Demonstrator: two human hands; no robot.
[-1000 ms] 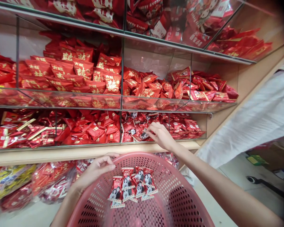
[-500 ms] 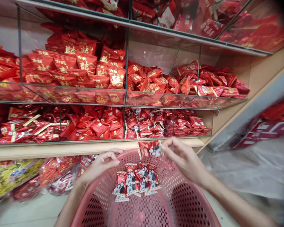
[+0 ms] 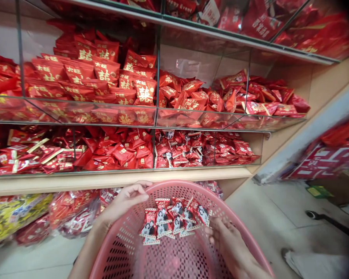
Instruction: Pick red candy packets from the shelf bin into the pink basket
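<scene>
A pink perforated plastic basket [image 3: 182,185] stands in front of me below the shelves. My left hand [image 3: 130,197] grips its left rim, the thumb over the edge. Several small red candy packets [image 3: 163,217] with black-and-white cartoon figures lie grouped on the basket's far inner side. My right hand [image 3: 225,236] reaches into the basket on the right. Its fingers are pinched at the edge of one more red candy packet [image 3: 203,213], which lies tilted against the right end of the group.
Glass-fronted shelves [image 3: 156,123] hold red packets in divided bins, with matching cartoon candies [image 3: 178,149] in a lower one. Bagged goods, one a yellow bag [image 3: 20,211], lie beneath the bottom ledge [image 3: 75,184]. At right are red-and-white bags [image 3: 328,159] and a dark bar-like object [image 3: 331,224].
My right hand has moved down from above the far rim into the basket, bringing the candy packet beside the others. My left hand stays on the rim.
</scene>
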